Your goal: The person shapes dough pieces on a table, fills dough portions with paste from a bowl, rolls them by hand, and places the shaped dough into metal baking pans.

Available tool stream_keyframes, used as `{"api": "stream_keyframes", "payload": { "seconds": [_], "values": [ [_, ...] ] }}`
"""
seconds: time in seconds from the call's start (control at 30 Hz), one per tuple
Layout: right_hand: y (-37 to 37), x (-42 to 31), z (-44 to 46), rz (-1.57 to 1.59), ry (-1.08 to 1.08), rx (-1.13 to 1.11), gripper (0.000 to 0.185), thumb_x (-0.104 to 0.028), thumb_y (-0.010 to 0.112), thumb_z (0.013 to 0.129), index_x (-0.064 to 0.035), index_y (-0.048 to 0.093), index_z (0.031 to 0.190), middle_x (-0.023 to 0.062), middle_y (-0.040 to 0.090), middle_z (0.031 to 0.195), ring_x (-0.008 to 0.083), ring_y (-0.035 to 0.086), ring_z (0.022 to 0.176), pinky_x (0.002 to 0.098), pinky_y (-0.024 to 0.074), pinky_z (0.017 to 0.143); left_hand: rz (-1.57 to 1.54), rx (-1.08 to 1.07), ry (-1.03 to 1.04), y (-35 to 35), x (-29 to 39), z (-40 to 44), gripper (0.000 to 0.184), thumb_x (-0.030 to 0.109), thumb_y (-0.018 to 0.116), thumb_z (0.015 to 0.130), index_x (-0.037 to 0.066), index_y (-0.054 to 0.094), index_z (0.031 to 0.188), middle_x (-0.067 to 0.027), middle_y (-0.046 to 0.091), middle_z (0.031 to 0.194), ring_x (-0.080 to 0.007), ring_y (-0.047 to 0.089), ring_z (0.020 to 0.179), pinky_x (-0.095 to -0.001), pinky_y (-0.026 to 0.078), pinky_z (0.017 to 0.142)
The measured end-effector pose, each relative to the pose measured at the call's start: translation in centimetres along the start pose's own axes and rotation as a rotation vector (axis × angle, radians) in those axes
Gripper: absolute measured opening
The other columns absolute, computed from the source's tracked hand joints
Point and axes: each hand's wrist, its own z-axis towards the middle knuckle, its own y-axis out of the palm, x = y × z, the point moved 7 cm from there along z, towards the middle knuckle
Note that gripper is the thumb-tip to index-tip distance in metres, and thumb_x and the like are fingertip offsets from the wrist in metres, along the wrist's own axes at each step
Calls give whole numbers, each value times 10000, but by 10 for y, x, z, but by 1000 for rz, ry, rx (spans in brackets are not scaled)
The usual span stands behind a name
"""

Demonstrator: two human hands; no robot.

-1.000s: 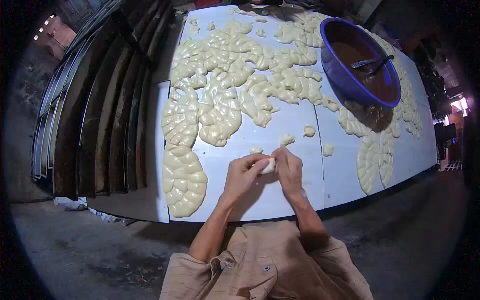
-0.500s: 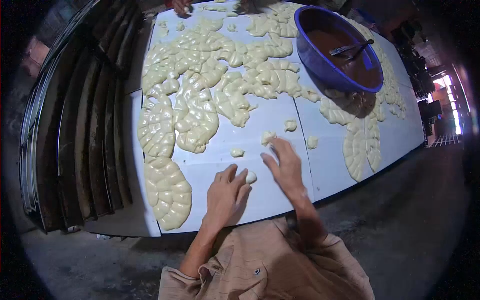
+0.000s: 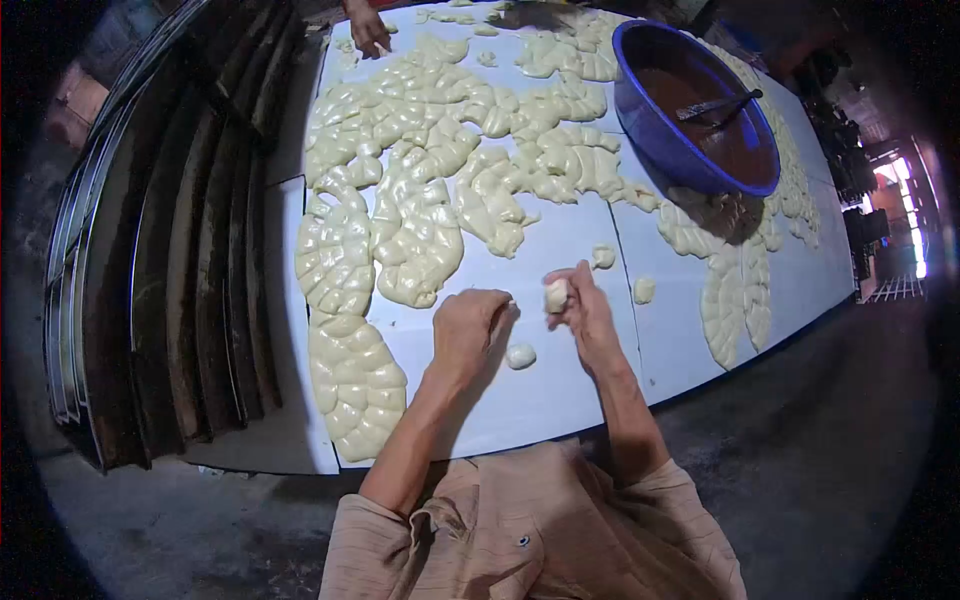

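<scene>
Between the fingers and thumb of my right hand (image 3: 585, 310) is a small lump of pale dough (image 3: 556, 295), lifted off the white table (image 3: 490, 420). My left hand (image 3: 468, 328) is closed with its fingertips pinched low over the table; whatever they hold is hidden. A smooth dough ball (image 3: 520, 357) lies between my two hands, close to the left wrist. Two more loose pieces, an upper lump (image 3: 603, 256) and a right-hand lump (image 3: 643, 290), rest beyond and beside my right hand.
Joined, glossy dough pieces (image 3: 415, 240) spread over the table's left and far side. A blue basin (image 3: 640, 135) of brown filling, with a spoon (image 3: 715, 105), stands at the far right. Dark metal racks (image 3: 190, 270) line the left. Another person's hand (image 3: 370, 32) works at the far edge.
My right hand has picked up a dough lump and drawn it nearer. My left hand has left the dough ball and closed over where another lump lay. The view has shifted slightly.
</scene>
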Motion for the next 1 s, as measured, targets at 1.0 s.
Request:
{"api": "stream_keyframes", "payload": {
  "seconds": [1.0],
  "values": [
    [21,-32,-23,-24,133,-283,131,-43,729,736,-24,622,810,70,626,742,127,578,625,255,472,572,15,-191,134,-3,19,1,232,148,670,841,108,728,1062,-131,722,862,-322,662,766,-407,524,675]
  ]
}}
